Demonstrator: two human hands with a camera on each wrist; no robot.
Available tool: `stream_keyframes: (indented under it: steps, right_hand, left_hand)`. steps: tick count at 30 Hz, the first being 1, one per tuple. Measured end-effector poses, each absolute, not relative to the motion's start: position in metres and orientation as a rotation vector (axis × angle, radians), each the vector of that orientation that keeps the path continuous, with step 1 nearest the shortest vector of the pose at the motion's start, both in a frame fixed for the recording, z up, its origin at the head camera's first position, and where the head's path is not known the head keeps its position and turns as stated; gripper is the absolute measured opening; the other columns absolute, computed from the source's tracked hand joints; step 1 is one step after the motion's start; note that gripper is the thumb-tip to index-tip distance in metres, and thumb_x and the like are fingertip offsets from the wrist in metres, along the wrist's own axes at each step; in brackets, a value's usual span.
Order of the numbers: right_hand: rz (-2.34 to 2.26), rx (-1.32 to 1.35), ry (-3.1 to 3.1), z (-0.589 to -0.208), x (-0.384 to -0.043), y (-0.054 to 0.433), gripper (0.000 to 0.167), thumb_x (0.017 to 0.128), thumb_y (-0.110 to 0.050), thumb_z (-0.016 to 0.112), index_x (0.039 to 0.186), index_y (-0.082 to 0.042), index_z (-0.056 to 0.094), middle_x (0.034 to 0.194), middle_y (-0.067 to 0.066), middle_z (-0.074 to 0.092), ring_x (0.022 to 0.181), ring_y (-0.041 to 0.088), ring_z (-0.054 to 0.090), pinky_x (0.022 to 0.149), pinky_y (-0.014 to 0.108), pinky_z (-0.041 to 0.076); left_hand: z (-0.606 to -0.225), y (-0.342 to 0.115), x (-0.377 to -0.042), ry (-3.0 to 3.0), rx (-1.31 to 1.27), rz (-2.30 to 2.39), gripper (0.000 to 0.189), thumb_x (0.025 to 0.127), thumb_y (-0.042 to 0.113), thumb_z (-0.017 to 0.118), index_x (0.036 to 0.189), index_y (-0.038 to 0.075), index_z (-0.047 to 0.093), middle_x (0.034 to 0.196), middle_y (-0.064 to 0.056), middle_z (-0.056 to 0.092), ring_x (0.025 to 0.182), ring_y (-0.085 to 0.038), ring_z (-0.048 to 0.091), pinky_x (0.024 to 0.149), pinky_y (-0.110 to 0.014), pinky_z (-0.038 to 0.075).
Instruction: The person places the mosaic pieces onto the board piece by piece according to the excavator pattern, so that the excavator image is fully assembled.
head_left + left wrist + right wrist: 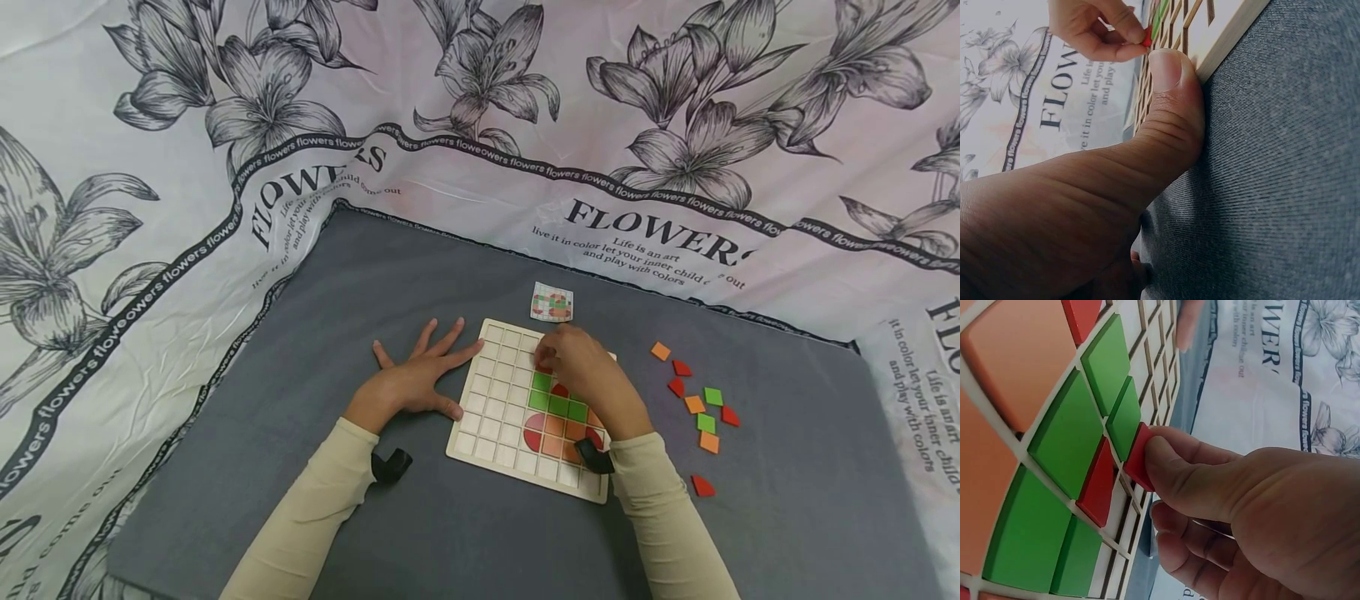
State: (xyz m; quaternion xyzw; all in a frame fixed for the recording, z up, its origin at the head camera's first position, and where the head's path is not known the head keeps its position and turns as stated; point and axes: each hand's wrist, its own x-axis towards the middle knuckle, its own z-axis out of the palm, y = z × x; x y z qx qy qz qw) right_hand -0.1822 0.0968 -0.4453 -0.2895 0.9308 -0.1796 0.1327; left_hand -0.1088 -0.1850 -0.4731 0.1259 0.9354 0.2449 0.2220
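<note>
Between thumb and forefinger my right hand (583, 367) pinches a red tile (1138, 461), at a cell just beyond the green tiles (1124, 419) of a wooden grid board (482, 398). Another red tile (1099, 487), with a curved side, sits in a cell nearby. Nearer to me, orange tiles (552, 437) and a red rounded tile (533, 433) fill more cells. My left hand (412, 382) is spread at the board's left side. Its thumb (1172, 94) touches the board's edge, and a fingertip reaches the left rim farther up. The right forearm hides part of the board's right side.
A small pattern card (552, 302) lies just behind the board. Loose orange (660, 351), green (712, 397) and red tiles (702, 486) are scattered on the grey cloth right of the board. A flower-printed curtain (480, 83) hangs along the table's back and sides.
</note>
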Motion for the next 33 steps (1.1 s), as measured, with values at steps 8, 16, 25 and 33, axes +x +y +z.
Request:
stream_keyframes:
  steps: [8,16,25,33]
  right_hand:
    - [-0.588,-0.853,2.695,-0.448,-0.179,0.105,0.011,0.098,-0.001,0.074,0.096,-0.011,0.077,0.1,0.005,0.066,0.09,0.023,0.061,0.078,0.042,0.054]
    - [-0.643,-0.834,2.741,-0.451,-0.171,0.116,0.011,0.097,-0.006,0.078,0.107,-0.009,0.08,0.108,0.006,0.065,0.093,0.023,0.065,0.081,0.041,0.057]
    - [-0.682,-0.602,2.862,-0.44,-0.155,0.154,0.031,0.104,-0.022,0.071,0.132,-0.007,0.071,0.114,0.011,0.069,0.087,0.025,0.064,0.069,0.041,0.055]
    - [-0.597,-0.066,3.042,-0.427,-0.117,0.223,0.04,0.106,-0.032,0.065,0.136,-0.004,0.067,0.116,0.02,0.073,0.096,0.037,0.071,0.067,0.052,0.056]
  left_hand:
    - [-0.471,-0.182,-0.109,2.58,0.361,0.682,0.111,0.081,0.053,0.086,0.169,0.044,0.019,0.178,0.011,-0.007,0.163,-0.029,-0.019,0.098,-0.091,-0.022]
    - [-0.469,-0.18,-0.109,2.579,0.359,0.663,0.111,0.082,0.053,0.086,0.169,0.045,0.017,0.178,0.011,-0.009,0.162,-0.029,-0.02,0.098,-0.091,-0.022]
    - [-0.47,-0.181,-0.11,2.584,0.342,0.647,0.112,0.082,0.053,0.085,0.17,0.044,0.016,0.178,0.011,-0.01,0.162,-0.029,-0.02,0.099,-0.091,-0.02]
    - [-0.469,-0.18,-0.108,2.584,0.32,0.636,0.111,0.083,0.054,0.085,0.169,0.045,0.017,0.178,0.011,-0.009,0.163,-0.029,-0.019,0.1,-0.092,-0.019]
